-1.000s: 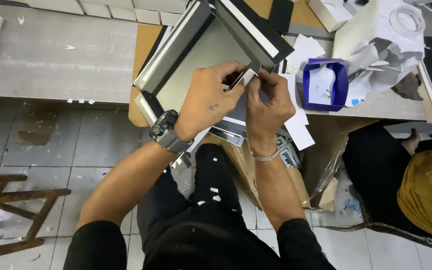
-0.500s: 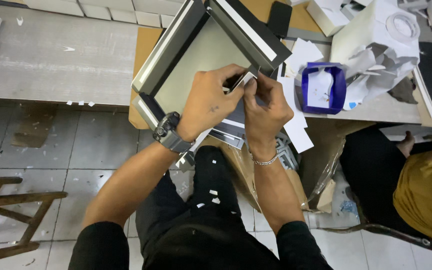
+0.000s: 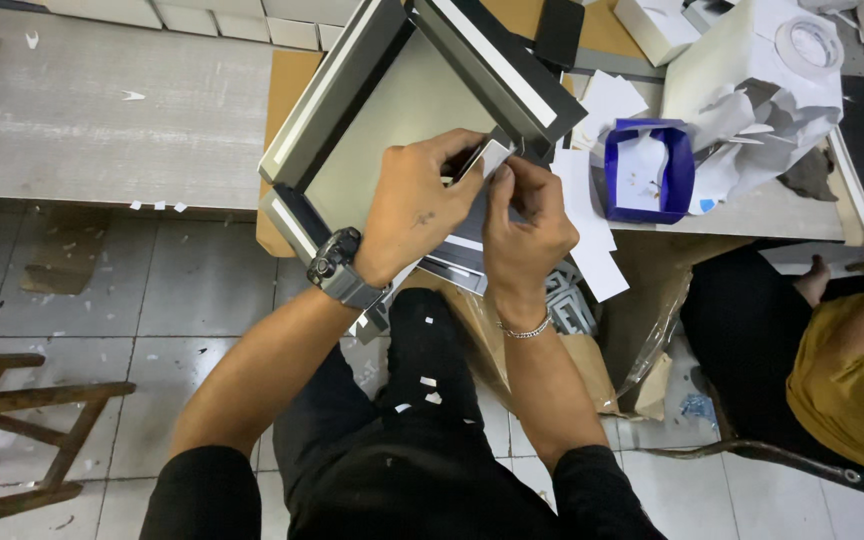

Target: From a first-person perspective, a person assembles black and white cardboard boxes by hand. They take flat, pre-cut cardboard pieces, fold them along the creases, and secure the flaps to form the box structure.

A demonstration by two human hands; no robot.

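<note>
A large grey box tray point(image 3: 382, 110) with black-and-white edge strips lies tilted on the edge of the table in front of me. My left hand point(image 3: 414, 205), with a dark watch on its wrist, grips the tray's near right wall. My right hand point(image 3: 527, 215), wearing a thin bracelet, pinches a small white strip point(image 3: 493, 157) against that same wall, fingertips touching those of the left hand. A black-and-white side panel point(image 3: 497, 65) of the tray rises just above both hands.
A small blue box point(image 3: 649, 170) with white paper sits to the right, beside crumpled white sheets point(image 3: 752, 90) and a tape roll point(image 3: 810, 42). Loose white cards point(image 3: 592, 230) lie near it. A person in a yellow top point(image 3: 847, 380) sits at right. A wooden stool point(image 3: 12, 430) stands at left.
Both hands stay pressed together at the tray's right wall; the tray has barely shifted. The white strip is held a little more upright between the fingers.
</note>
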